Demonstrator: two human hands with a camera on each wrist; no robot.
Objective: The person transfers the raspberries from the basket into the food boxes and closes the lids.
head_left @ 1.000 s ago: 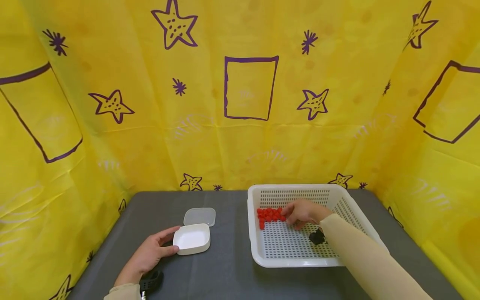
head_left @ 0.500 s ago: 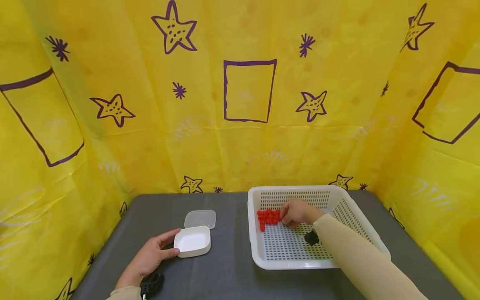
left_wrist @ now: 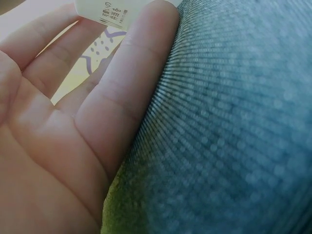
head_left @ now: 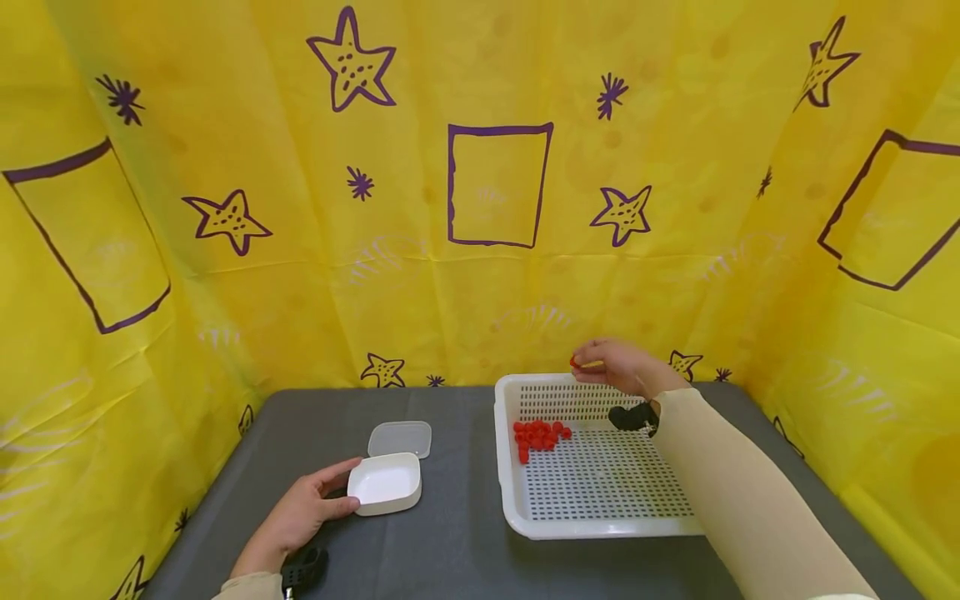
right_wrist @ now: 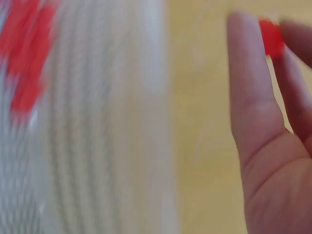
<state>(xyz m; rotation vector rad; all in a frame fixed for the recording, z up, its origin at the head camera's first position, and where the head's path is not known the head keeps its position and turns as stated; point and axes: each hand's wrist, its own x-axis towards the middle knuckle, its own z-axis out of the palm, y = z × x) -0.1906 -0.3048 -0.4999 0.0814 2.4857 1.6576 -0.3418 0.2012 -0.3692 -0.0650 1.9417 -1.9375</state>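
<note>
My left hand [head_left: 306,504] holds the left end of a small white lunch box [head_left: 384,483], thumb at its near corner and fingers at its far corner. In the left wrist view, printed characters show on the side of the lunch box [left_wrist: 105,12]. Above the far rim of a white plastic basket [head_left: 592,527], my right hand [head_left: 618,365] pinches a small red bead [head_left: 574,362] between its fingertips. The right wrist view shows the same bead [right_wrist: 271,38] between thumb and fingers. Several red beads [head_left: 536,435] lie together in the basket's far left part.
Behind the lunch box, a translucent lid [head_left: 401,438] lies flat on the dark grey table [head_left: 450,550]. The basket's raised walls surround the beads. A yellow curtain [head_left: 495,317] with purple drawings stands behind and at both sides.
My right hand has picked a red bead from the group and lifted it up and away, over the basket's far rim. The left hand and lunch box stay in place.
</note>
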